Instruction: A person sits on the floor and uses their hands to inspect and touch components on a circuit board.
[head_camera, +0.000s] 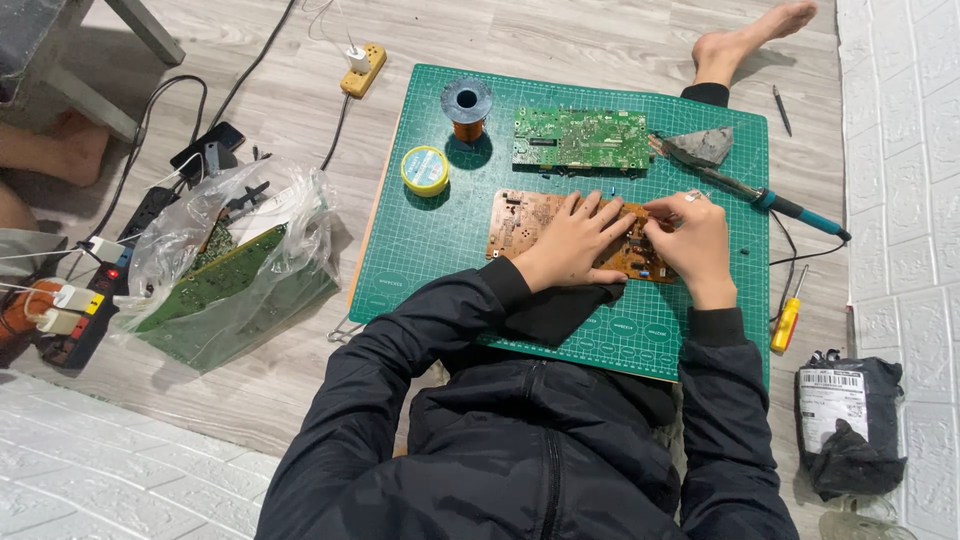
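A brown circuit board (520, 222) lies on the green cutting mat (420, 250). My left hand (572, 240) rests flat on the board's middle, fingers spread. Over the board's right end, my right hand (690, 235) pinches something small that I cannot make out. A green circuit board (580, 138) lies further back on the mat. To its right a soldering iron (770, 198) with a teal handle rests beside a grey sponge-like pad (702, 146).
A solder spool (466, 105) and a yellow-rimmed tin (425, 168) stand at the mat's back left. A clear bag of green boards (235, 265) and power strips (85, 305) lie left. A yellow screwdriver (786, 320) and a dark parcel (848, 420) lie right. Bare feet show at top.
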